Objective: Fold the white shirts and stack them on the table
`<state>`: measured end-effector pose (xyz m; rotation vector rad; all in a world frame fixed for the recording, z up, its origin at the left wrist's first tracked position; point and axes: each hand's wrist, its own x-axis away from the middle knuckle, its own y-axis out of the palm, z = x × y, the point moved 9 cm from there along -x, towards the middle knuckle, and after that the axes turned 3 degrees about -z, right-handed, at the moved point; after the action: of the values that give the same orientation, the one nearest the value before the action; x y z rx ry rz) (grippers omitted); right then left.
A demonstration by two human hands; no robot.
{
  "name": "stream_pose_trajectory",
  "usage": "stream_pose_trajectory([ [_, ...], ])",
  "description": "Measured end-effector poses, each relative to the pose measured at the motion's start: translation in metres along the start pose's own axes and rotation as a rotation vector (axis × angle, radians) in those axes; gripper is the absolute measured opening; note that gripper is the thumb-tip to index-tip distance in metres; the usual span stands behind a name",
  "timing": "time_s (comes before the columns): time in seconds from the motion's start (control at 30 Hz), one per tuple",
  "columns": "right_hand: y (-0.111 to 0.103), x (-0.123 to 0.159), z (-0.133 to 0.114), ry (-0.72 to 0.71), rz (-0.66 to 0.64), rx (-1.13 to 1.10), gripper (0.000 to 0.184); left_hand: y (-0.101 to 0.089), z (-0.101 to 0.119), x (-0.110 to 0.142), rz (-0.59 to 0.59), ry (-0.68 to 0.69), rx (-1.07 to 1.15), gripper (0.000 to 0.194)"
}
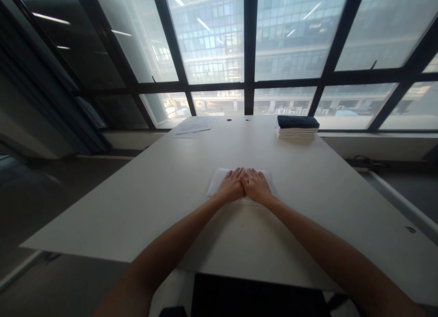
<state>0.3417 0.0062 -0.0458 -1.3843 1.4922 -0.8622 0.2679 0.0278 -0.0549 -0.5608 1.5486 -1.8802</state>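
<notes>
The left hand (232, 187) and right hand (257, 187) lie side by side, touching, on a white piece, probably folded cloth (215, 181), though they cover much of it. It rests mid-table (137, 207). Both grips are flat and uncurled, fingers pointing far. Far right sits a white stack (297, 134) topped by a dark folded cloth (297, 122); far left, white sheets (193, 125).

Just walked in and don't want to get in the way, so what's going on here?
A person's left hand and right hand lie close together, palms down, on what looks like a folded white cloth on the white table. Farther back, a dark folded cloth tops a white stack to the right, and white sheets lie to the left.
</notes>
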Motion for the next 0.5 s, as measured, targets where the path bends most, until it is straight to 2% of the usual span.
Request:
stream_pose_trajectory([
  [0.17, 0.004, 0.001, 0.038, 0.089, -0.062, 0.04, 0.067, -0.008, -0.036, 0.018, -0.014, -0.18, -0.043, 0.068],
  [0.33, 0.005, -0.002, 0.077, 0.214, -0.078, 0.017, 0.069, -0.013, -0.077, 0.048, -0.056, -0.342, -0.011, 0.066],
  [0.43, 0.0, -0.002, 0.097, 0.202, -0.009, 0.002, 0.064, -0.015, -0.089, 0.062, -0.007, -0.357, 0.006, 0.062],
  [0.5, -0.007, -0.001, 0.108, 0.178, 0.093, -0.075, 0.06, -0.02, -0.098, 0.067, 0.095, -0.365, 0.094, 0.056],
])
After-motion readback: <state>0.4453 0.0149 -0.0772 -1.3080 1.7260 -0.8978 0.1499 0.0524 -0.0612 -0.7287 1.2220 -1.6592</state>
